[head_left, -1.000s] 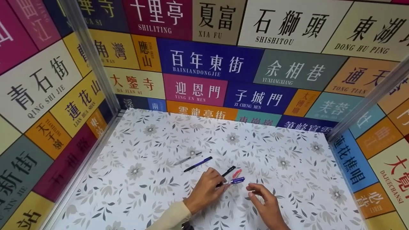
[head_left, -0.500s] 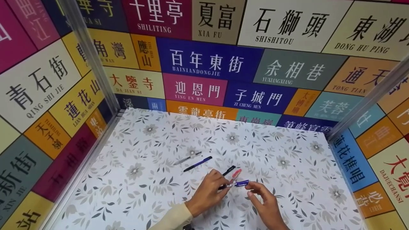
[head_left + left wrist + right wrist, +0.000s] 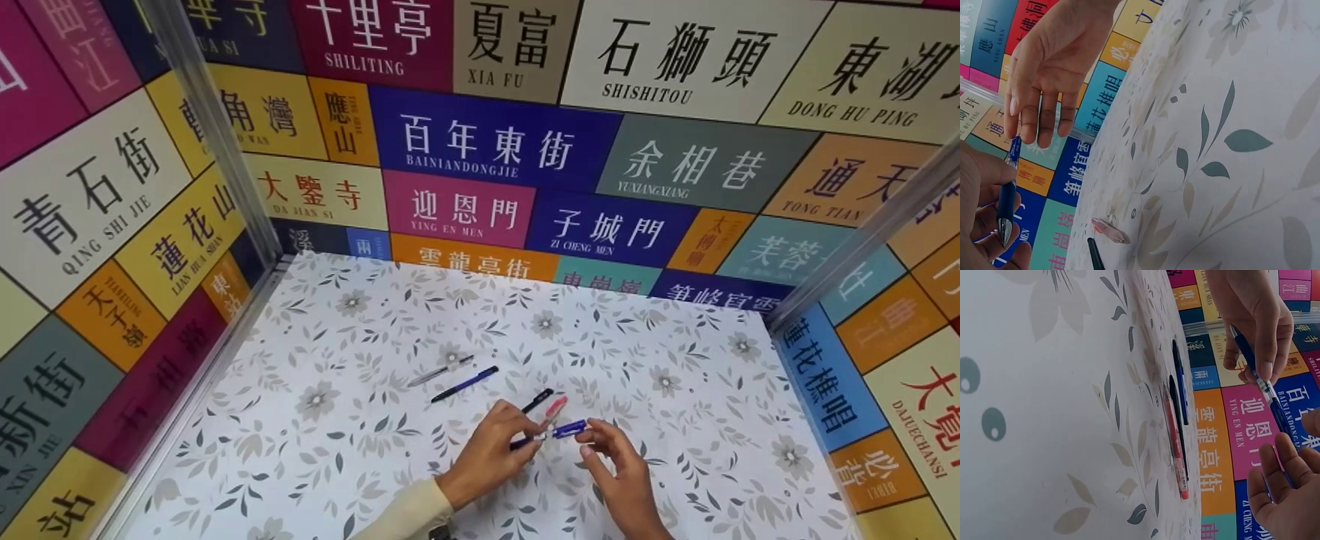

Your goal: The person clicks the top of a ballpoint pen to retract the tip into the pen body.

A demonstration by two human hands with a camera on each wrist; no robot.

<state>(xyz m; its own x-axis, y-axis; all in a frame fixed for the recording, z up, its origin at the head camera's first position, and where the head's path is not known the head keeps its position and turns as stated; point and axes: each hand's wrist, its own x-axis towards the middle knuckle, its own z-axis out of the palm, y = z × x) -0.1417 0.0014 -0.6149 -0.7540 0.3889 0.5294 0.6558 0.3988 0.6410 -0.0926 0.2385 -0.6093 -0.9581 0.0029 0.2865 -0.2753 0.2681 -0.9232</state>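
My left hand [image 3: 491,454] pinches a blue pen [image 3: 568,430] with a clear middle part, above the table. In the left wrist view, the silver tip of this pen [image 3: 1005,229] shows by the left fingers. Its other end reaches the fingertips of my right hand [image 3: 622,476], which seem to touch it without curling round it; the right fingers lie fairly straight in the left wrist view. Beyond the left hand, a black pen [image 3: 538,400] and a red pen [image 3: 1175,444] lie on the table, partly hidden by that hand in the head view.
Farther left lie a blue-and-black pen [image 3: 465,384] and a slim grey pen [image 3: 441,371], side by side. The table [image 3: 600,337] has a white floral cover. Walls with coloured name panels [image 3: 487,135] enclose its back and sides.
The blue pen has moved slightly right in my left hand, its end now meeting the right fingertips. The right hand has stayed nearly in place. The pens on the table have not moved.
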